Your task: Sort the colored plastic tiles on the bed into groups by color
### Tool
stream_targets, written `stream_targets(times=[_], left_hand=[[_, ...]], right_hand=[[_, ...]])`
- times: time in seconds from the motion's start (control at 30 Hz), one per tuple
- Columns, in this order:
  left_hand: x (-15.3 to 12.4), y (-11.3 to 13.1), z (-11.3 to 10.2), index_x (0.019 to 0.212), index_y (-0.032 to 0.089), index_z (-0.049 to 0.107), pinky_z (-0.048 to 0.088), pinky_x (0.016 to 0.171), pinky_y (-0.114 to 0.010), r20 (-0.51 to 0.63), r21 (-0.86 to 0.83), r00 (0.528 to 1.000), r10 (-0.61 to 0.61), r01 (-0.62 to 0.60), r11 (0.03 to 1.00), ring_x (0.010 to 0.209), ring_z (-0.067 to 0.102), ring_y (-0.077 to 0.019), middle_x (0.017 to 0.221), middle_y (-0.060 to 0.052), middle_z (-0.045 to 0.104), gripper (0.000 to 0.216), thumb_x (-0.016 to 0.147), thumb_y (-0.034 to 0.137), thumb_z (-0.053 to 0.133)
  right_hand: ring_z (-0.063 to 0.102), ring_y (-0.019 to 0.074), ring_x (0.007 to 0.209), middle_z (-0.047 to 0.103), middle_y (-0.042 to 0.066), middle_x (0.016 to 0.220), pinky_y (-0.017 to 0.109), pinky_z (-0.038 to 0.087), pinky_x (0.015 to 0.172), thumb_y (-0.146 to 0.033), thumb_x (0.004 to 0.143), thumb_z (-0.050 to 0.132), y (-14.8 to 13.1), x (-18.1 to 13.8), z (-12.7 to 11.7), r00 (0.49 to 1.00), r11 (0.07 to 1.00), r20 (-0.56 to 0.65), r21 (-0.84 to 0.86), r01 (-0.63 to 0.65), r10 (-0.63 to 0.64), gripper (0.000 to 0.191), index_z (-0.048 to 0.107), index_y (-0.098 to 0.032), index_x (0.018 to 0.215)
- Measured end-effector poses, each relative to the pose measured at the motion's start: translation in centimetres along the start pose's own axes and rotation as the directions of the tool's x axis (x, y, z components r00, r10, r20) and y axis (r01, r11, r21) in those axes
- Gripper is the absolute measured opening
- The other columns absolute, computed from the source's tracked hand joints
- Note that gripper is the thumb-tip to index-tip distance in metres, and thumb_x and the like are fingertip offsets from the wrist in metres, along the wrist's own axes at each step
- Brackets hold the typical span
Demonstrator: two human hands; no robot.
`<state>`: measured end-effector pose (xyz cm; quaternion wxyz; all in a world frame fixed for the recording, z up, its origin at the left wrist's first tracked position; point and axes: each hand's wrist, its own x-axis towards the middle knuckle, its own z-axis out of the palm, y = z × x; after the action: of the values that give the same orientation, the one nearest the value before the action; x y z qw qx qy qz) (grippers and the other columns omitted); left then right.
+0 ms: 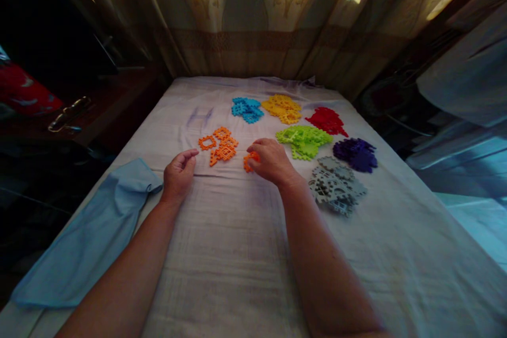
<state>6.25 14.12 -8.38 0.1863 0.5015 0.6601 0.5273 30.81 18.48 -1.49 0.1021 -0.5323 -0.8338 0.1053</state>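
My right hand [271, 161] rests on the white sheet [237, 253], fingers curled over an orange plastic tile [249, 160]. My left hand [179, 173] lies beside it, loosely curled, holding nothing that I can see. Just beyond the hands lie several orange interlocking tiles [220, 146], flat on the sheet, a short way from both hands.
Sorted piles of tiles lie further back and right: blue [247, 109], yellow [282, 108], red [327, 120], green [303, 141], purple [355, 153], grey [336, 185]. A light blue cloth [91, 237] drapes the left edge. Curtains hang behind the bed; dark furniture stands left.
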Motion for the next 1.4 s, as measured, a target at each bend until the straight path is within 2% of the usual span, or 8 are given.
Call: stream_targets(times=[0.13, 0.33, 0.63, 0.83, 1.0, 1.1, 1.27, 1.4], left_hand=[[0.1, -0.1, 0.0, 0.103, 0.017, 0.071, 0.050, 0.099, -0.036, 0.014, 0.013, 1.000, 0.012, -0.012, 1.000, 0.103, 0.068, -0.0195, 0.107, -0.006, 0.075, 0.032, 0.081, 0.033, 0.055], [-0.1, -0.2, 0.0, 0.105, 0.018, 0.070, 0.051, 0.096, -0.037, 0.030, 0.101, 0.998, 0.048, -0.051, 0.994, 0.099, 0.068, -0.0203, 0.109, -0.006, 0.074, 0.034, 0.082, 0.036, 0.053], [2.4, -0.8, 1.5, 0.114, 0.019, 0.067, 0.040, 0.111, -0.044, 0.164, 0.317, 0.935, 0.313, -0.351, 0.881, 0.124, 0.057, -0.0249, 0.131, -0.011, 0.064, 0.040, 0.087, 0.043, 0.050], [6.1, 1.1, 4.7, 0.135, 0.026, 0.056, 0.019, 0.115, -0.064, 0.344, 0.561, 0.921, 0.182, -0.357, 0.746, 0.143, 0.036, -0.0326, 0.151, -0.011, 0.047, 0.048, 0.093, 0.043, 0.042], [8.0, 2.1, 6.4, 0.145, 0.032, 0.045, 0.017, 0.111, -0.069, 0.643, 0.564, 0.764, 0.052, -0.519, 0.642, 0.146, 0.028, -0.0350, 0.160, -0.009, 0.033, 0.057, 0.093, 0.053, 0.039], [8.6, 2.2, 6.6, 0.143, 0.036, 0.047, 0.017, 0.111, -0.069, 0.732, 0.544, 0.681, 0.010, -0.593, 0.594, 0.146, 0.027, -0.0358, 0.161, -0.007, 0.031, 0.056, 0.092, 0.058, 0.038], [8.4, 2.1, 5.8, 0.142, 0.033, 0.049, 0.022, 0.113, -0.060, 0.772, 0.528, 0.636, -0.003, -0.639, 0.559, 0.145, 0.030, -0.0324, 0.160, -0.008, 0.033, 0.059, 0.090, 0.059, 0.042], [6.5, 2.0, 4.3, 0.139, 0.031, 0.053, 0.025, 0.115, -0.053, 0.758, 0.526, 0.652, 0.022, -0.631, 0.570, 0.144, 0.033, -0.0306, 0.158, -0.007, 0.037, 0.056, 0.091, 0.057, 0.044]], right_hand=[[0.059, 0.0230, 0.115, 0.067, 0.010, 0.122, 0.035, 0.042, 0.100, -0.024, 0.090, 0.053, -1.6, 0.1, 0.0, 0.998, 0.997, 0.000, 0.039, 0.067, -0.067, 0.029, 0.072, -0.019, 0.112], [0.065, 0.0221, 0.103, 0.068, 0.010, 0.118, 0.032, 0.048, 0.087, -0.025, 0.092, 0.049, -4.1, -0.1, 1.0, 0.983, 0.991, 0.134, 0.056, 0.123, -0.129, 0.029, 0.071, -0.020, 0.109], [0.065, 0.0229, 0.104, 0.067, 0.012, 0.119, 0.033, 0.050, 0.086, -0.028, 0.090, 0.050, -4.5, 0.2, 2.3, 0.983, 0.995, 0.164, 0.056, 0.078, -0.087, 0.030, 0.069, -0.019, 0.112], [0.065, 0.0230, 0.104, 0.068, 0.011, 0.114, 0.033, 0.050, 0.083, -0.026, 0.089, 0.049, -4.8, 0.2, 2.2, 0.981, 0.996, 0.176, 0.026, 0.083, -0.086, 0.028, 0.071, -0.019, 0.103], [0.065, 0.0229, 0.103, 0.068, 0.012, 0.115, 0.033, 0.050, 0.085, -0.026, 0.089, 0.047, -4.5, 0.4, 2.3, 0.978, 0.996, 0.189, 0.052, 0.076, -0.084, 0.029, 0.072, -0.019, 0.102], [0.065, 0.0229, 0.106, 0.069, 0.011, 0.116, 0.033, 0.050, 0.086, -0.025, 0.089, 0.046, -4.4, 0.5, 2.3, 0.980, 0.995, 0.181, 0.063, 0.073, -0.083, 0.029, 0.072, -0.019, 0.102], [0.067, 0.0220, 0.100, 0.071, 0.011, 0.113, 0.031, 0.049, 0.082, -0.026, 0.089, 0.046, -4.1, 0.4, 2.0, 0.978, 0.995, 0.189, 0.062, 0.079, -0.089, 0.031, 0.074, -0.020, 0.100], [0.068, 0.0208, 0.095, 0.073, 0.010, 0.107, 0.029, 0.048, 0.079, -0.028, 0.090, 0.046, -3.4, 0.3, 1.6, 0.970, 0.994, 0.222, 0.068, 0.084, -0.097, 0.031, 0.076, -0.021, 0.099]])
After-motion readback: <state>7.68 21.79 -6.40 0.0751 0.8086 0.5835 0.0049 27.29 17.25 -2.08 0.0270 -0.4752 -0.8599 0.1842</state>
